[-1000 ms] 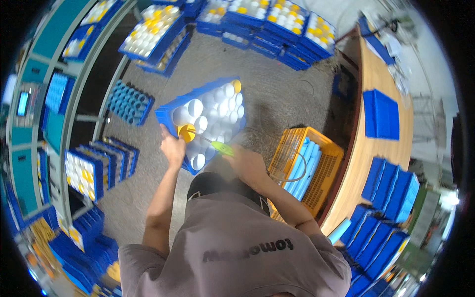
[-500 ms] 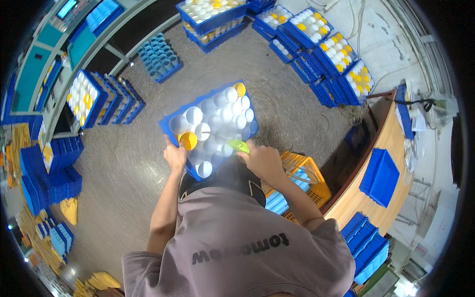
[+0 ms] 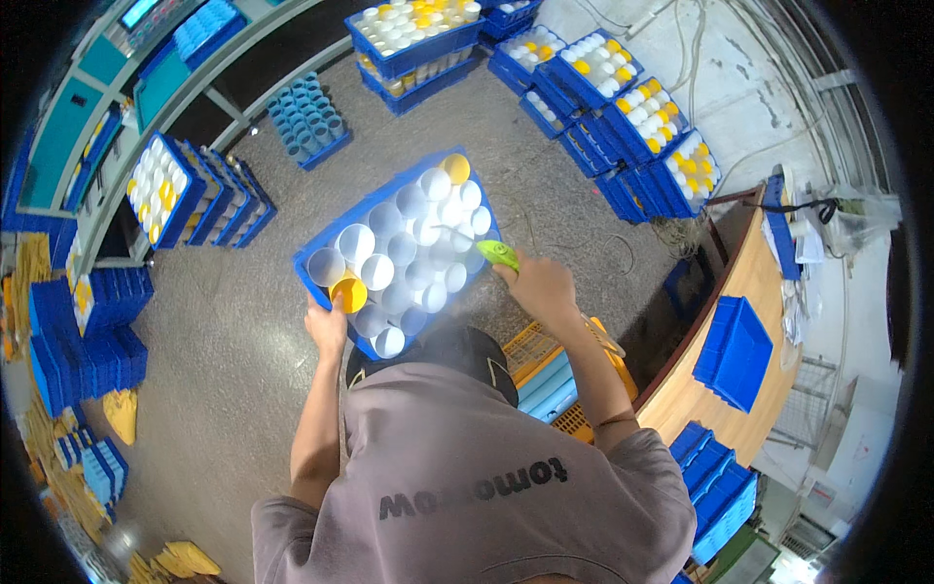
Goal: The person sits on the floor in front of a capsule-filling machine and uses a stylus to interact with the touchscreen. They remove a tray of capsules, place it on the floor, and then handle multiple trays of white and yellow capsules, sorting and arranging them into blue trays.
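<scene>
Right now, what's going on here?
A person's left hand grips the left edge of a blue rectangular tray filled with white and yellow open-topped cylinders. The right hand holds a lime-green handheld tool at the tray's right edge. An orange slatted crate of pale-blue cylinders stands to the right.

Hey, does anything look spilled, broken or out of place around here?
Nothing looks spilled or broken; the cups sit inside the blue tray in your left hand. Slightly odd: a yellow piece lies loose on the floor at left, near stacked blue containers.
</scene>
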{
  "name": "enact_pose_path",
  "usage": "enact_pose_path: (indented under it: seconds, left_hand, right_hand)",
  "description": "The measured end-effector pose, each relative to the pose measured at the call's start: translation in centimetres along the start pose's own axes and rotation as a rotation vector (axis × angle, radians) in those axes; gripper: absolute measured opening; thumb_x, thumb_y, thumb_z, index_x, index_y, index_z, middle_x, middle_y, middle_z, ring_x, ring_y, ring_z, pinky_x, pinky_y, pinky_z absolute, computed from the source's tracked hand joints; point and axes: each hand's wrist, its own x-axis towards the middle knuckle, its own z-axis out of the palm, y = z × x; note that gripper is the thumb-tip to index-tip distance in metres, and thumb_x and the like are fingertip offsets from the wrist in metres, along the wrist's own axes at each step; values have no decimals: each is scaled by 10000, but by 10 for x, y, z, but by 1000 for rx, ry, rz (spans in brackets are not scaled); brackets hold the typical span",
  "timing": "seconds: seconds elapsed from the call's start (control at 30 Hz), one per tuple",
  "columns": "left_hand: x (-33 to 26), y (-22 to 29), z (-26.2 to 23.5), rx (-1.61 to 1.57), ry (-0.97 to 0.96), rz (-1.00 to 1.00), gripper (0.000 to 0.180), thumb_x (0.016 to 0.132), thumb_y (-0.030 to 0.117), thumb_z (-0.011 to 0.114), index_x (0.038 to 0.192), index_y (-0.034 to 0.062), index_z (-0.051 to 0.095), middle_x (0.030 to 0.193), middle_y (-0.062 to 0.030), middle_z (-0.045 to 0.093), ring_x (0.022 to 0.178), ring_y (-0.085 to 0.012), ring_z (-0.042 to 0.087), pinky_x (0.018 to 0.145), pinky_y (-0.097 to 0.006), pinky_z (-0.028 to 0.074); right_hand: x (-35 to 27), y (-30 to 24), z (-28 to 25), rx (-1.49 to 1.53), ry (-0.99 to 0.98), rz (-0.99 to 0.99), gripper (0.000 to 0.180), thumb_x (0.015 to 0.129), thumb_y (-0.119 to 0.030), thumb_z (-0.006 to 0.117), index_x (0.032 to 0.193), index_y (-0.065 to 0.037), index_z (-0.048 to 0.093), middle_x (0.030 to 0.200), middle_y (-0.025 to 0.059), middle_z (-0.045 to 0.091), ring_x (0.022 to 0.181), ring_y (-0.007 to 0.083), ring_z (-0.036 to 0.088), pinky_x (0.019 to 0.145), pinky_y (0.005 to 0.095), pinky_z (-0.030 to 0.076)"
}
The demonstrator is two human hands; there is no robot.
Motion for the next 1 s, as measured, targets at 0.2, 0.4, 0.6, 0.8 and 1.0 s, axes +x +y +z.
enact_pose_path:
  seconds: [0.2, 0.4, 0.6, 0.8, 1.0]
  left_hand:
    - [20, -1, -6, -39, -33, 18, 384, 886, 205, 714, 1191, -16, 637, 1006, -241, 735, 965, -411, 713, 844, -466, 529]
    - [28, -5, -6, -58, -49, 7, 314, 916, 182, 698, 1132, -41, 652, 995, -194, 746, 916, -282, 723, 841, -402, 528]
    - [20, 7, -7, -115, -59, -13, 361, 903, 202, 703, 1163, -44, 653, 1034, -213, 742, 976, -319, 724, 865, -409, 526]
    - [4, 25, -10, -24, -46, -27, 337, 927, 181, 673, 1185, -30, 626, 1062, -193, 734, 989, -293, 704, 892, -404, 512]
    - [-3, 32, -8, -15, -20, -3, 427, 901, 224, 683, 1266, 16, 612, 1088, -220, 731, 1046, -401, 696, 912, -452, 516]
  right_hand:
    - [26, 22, -26, 27, -17, 165, 513, 987, -515, 527, 1133, -42, 663, 861, 223, 723, 878, 383, 717, 762, 491, 556]
    - [50, 35, -60, 26, 2, 224, 524, 974, -493, 541, 1161, -23, 675, 938, 255, 724, 940, 392, 712, 855, 480, 539]
    - [79, 28, -71, 46, 207, 13, 496, 976, -496, 566, 1065, -25, 694, 787, 238, 705, 803, 407, 706, 740, 519, 542]
    - [61, 22, -73, 50, 163, -124, 492, 956, -502, 577, 973, -25, 699, 742, 213, 695, 756, 388, 707, 694, 481, 552]
    - [46, 14, -66, 18, 282, -231, 478, 948, -506, 593, 934, -38, 690, 686, 186, 681, 666, 361, 699, 623, 448, 547]
